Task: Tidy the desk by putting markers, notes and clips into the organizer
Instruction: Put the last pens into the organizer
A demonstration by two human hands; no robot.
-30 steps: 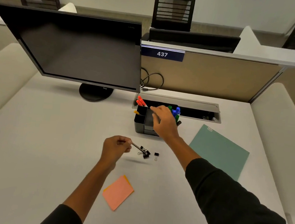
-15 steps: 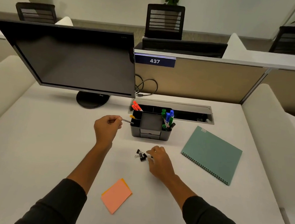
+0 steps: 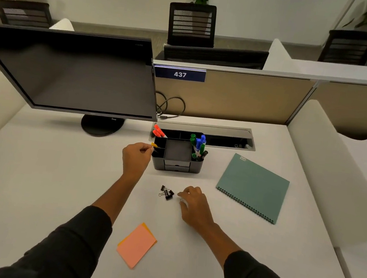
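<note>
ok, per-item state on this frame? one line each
left hand: pinching a thin item at the organizer's left slot
right hand: fingers curled on the desk beside the clips; what it holds is hidden
binder clips: loose on the desk
sticky notes: flat on the desk
organizer: upright, markers in, drawer shut
monitor: off

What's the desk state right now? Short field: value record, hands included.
left hand: pinches a thin item at the organizer's left compartment; item too small to identify
right hand: fingers curled on the desk beside the binder clips; what it holds is hidden
organizer: black, upright, middle compartment looks empty
markers: green and blue in right compartment, red at back left
binder clips: small cluster loose on desk
sticky notes: orange stack, loose, near edge
notebook: teal, spiral-bound, right of organizer
</note>
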